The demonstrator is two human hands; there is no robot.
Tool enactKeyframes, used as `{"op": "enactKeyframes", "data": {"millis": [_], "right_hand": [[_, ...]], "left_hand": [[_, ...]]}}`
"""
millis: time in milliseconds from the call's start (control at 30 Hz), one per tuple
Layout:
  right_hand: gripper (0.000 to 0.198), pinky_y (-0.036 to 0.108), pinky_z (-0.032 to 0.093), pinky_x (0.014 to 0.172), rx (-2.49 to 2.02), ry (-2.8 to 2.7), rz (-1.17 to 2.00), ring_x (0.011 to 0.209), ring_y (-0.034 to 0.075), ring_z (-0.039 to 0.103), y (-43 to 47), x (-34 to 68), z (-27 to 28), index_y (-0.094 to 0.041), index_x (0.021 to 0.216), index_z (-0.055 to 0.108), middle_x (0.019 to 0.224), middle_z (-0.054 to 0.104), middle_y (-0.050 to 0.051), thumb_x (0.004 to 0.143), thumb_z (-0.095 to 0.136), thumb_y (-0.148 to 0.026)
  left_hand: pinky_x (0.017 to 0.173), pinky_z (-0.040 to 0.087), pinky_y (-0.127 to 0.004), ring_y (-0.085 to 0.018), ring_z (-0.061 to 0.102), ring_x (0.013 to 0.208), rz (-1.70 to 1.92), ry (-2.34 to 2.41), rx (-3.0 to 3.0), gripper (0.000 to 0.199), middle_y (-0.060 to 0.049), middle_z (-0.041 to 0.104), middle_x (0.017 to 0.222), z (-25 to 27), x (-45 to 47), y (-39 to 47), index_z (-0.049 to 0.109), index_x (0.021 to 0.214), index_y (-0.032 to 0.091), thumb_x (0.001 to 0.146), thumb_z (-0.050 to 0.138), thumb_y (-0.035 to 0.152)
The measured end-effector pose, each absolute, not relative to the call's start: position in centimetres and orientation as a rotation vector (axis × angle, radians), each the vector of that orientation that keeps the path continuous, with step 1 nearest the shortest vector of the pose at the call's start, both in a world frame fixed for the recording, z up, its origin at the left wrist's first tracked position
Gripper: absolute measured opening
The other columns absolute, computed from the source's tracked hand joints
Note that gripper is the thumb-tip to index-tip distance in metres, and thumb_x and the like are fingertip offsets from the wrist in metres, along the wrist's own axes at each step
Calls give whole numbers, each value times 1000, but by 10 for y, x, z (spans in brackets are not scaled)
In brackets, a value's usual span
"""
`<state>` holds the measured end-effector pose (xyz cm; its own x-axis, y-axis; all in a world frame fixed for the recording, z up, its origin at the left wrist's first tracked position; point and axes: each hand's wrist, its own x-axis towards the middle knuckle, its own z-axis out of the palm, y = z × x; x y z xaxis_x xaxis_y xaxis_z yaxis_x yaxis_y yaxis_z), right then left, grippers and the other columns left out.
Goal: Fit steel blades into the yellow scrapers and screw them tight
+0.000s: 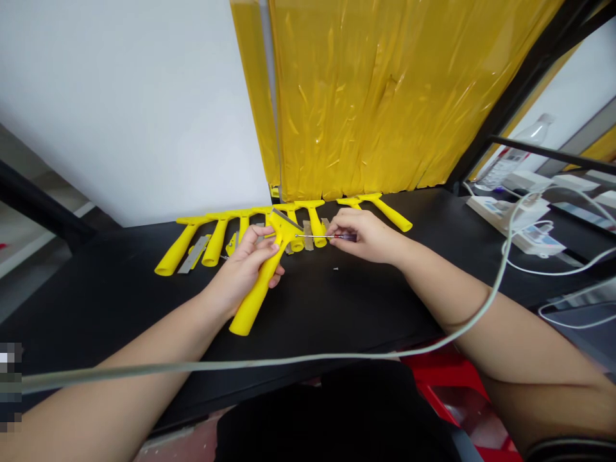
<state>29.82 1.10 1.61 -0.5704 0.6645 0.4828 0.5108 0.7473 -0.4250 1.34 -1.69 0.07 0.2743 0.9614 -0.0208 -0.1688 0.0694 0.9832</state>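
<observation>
My left hand (246, 264) grips a yellow plastic scraper (260, 285) by its handle, head up, with a metal blade (285, 219) in the head. A small screwdriver (323, 237) lies in my right hand (366, 235), its thin shaft pointing left with the tip at the scraper's head. Both hands hover just above the black table (337, 308). A tiny screw (335, 269) lies on the table below my right hand.
Several more yellow scrapers (214, 239) lie in a row at the table's back, with loose blades (193, 254) among them. Yellow plastic sheeting (385, 96) hangs behind. A power strip (514, 218), white cables and a bottle (517, 149) sit at right. A grey cable (289, 361) crosses in front.
</observation>
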Motion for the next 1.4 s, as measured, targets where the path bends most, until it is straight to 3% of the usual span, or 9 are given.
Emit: {"op": "enactKeyframes", "data": {"millis": [167, 367, 567, 733, 900, 1000, 1067, 1200, 1400], "right_hand": [[11, 30, 45, 70, -1014, -2239, 382, 75, 17, 61, 10, 293, 15, -18, 94, 74, 83, 68, 5, 96, 65, -24], [17, 31, 45, 72, -1130, -2161, 593, 70, 17, 60, 6, 284, 10, -20, 99, 62, 76, 67, 1, 104, 50, -31], [25, 30, 43, 65, -1198, -2100, 632, 68, 16, 55, 7, 283, 3, -23, 94, 49, 83, 63, 1, 84, 71, -28], [19, 31, 41, 65, -1262, -2056, 624, 71, 18, 55, 10, 284, 6, -22, 88, 55, 82, 65, 2, 91, 66, -37], [36, 32, 43, 71, -1228, -2092, 651, 76, 19, 61, 13, 283, 4, -20, 79, 62, 81, 68, 5, 105, 46, -41], [19, 30, 40, 65, -1208, -2088, 678, 68, 17, 55, 10, 284, 3, -22, 97, 59, 74, 61, -1, 99, 57, -41], [22, 29, 38, 61, -1216, -2090, 674, 63, 16, 50, 8, 285, 4, -24, 104, 53, 71, 55, -5, 93, 66, -37], [18, 30, 37, 62, -1265, -2077, 581, 65, 16, 50, 7, 286, 10, -23, 91, 53, 74, 59, -1, 96, 61, -38], [42, 33, 42, 73, -1238, -2135, 665, 73, 18, 58, 11, 285, 11, -19, 79, 64, 79, 66, 4, 107, 43, -43]], "left_hand": [[41, 50, -22, -11, 66, 55, 1069, 936, 1287, 37, 1, 62, 105, -2, 14, -18, 45, 112, 28, 88, 73, 33], [41, 51, -21, -9, 65, 57, 1095, 943, 1372, 38, -1, 60, 114, 0, 15, -22, 44, 110, 27, 88, 74, 35], [43, 51, -22, -10, 66, 60, 1130, 985, 1409, 34, -1, 55, 116, 4, 17, -25, 45, 110, 26, 89, 71, 34], [43, 51, -22, -10, 66, 61, 1143, 985, 1433, 34, 0, 54, 116, 3, 16, -24, 44, 110, 26, 90, 69, 34], [43, 51, -22, -10, 65, 62, 1143, 990, 1447, 34, 0, 55, 113, 2, 17, -26, 45, 110, 26, 89, 71, 34], [42, 51, -22, -11, 65, 62, 1160, 982, 1437, 35, 0, 55, 110, 3, 17, -26, 46, 109, 26, 88, 72, 34], [42, 51, -22, -11, 65, 62, 1170, 984, 1426, 35, 0, 55, 110, 4, 17, -26, 46, 109, 26, 87, 73, 33], [43, 50, -22, -11, 64, 63, 1173, 1001, 1406, 36, -1, 56, 110, 5, 18, -27, 47, 109, 26, 86, 74, 32], [43, 51, -24, -12, 65, 64, 1160, 997, 1442, 34, -2, 55, 113, 4, 17, -28, 48, 109, 26, 87, 73, 33]]}}
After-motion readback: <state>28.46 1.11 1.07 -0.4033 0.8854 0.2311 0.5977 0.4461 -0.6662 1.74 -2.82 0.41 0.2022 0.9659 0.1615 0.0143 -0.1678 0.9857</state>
